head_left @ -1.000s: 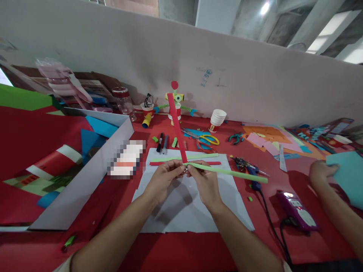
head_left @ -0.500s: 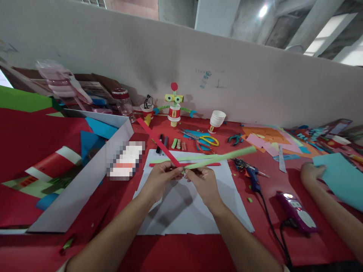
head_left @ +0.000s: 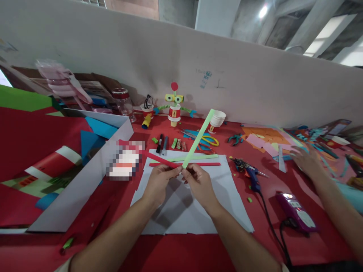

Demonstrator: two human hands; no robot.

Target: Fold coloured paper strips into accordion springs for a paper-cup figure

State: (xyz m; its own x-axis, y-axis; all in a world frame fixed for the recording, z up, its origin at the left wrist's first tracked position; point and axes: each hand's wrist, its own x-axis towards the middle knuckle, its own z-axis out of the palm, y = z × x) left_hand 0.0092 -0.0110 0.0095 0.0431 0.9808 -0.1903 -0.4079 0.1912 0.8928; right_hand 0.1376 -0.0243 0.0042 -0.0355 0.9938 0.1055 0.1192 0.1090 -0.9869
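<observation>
Above a stack of white paper (head_left: 187,215), my left hand (head_left: 157,183) pinches the end of a red paper strip (head_left: 162,159), which points away to the left. My right hand (head_left: 200,185) is closed at the end of a light green paper strip (head_left: 199,136) that rises up and to the right. The two strip ends meet between my fingertips; whether they are stuck together I cannot tell. Behind my hands another green strip (head_left: 208,157) and another red strip (head_left: 211,164) lie flat across the paper.
Right of the paper lie a blue glue gun (head_left: 252,174) and a purple power strip (head_left: 296,211) with cables. Scissors (head_left: 208,140), pens (head_left: 159,144) and a paper-cup figure (head_left: 174,111) stand beyond. A box (head_left: 85,192) is at left. Another person's hand (head_left: 307,160) reaches in from the right.
The green strip has swung from lying rightward to pointing up. The red strip has tipped lower to the left. The other person's hand has let go of the blue sheet and moved further back.
</observation>
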